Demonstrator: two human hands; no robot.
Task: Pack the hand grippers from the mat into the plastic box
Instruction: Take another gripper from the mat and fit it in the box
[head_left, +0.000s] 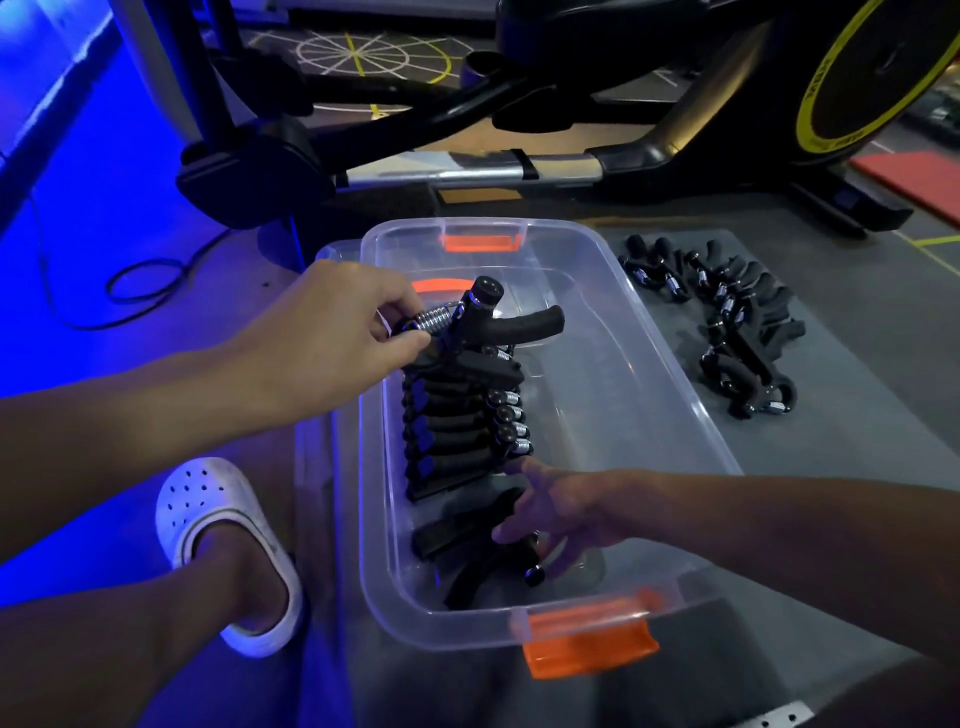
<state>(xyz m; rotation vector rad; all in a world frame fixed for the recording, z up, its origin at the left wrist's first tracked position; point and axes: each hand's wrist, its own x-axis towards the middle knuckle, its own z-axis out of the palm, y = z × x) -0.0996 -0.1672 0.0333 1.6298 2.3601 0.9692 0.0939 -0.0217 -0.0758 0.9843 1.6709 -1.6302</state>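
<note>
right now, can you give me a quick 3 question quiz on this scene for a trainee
1. True or false: the left hand pinches a gripper by its spring.
2. The pile on the mat lies on which side of the box? A left, B right, C under it.
3. Fill in: the right hand reaches into the ___.
Key: 1 true; 2 B; 3 box.

The right hand (556, 514) is blurred; its hold on the loose gripper (452, 540) cannot be told. The left hand (332, 338) covers part of the spring (435, 319) of the raised gripper (514, 325). The packed row (452, 431) and the mat pile (743, 332) overlap beyond counting
</note>
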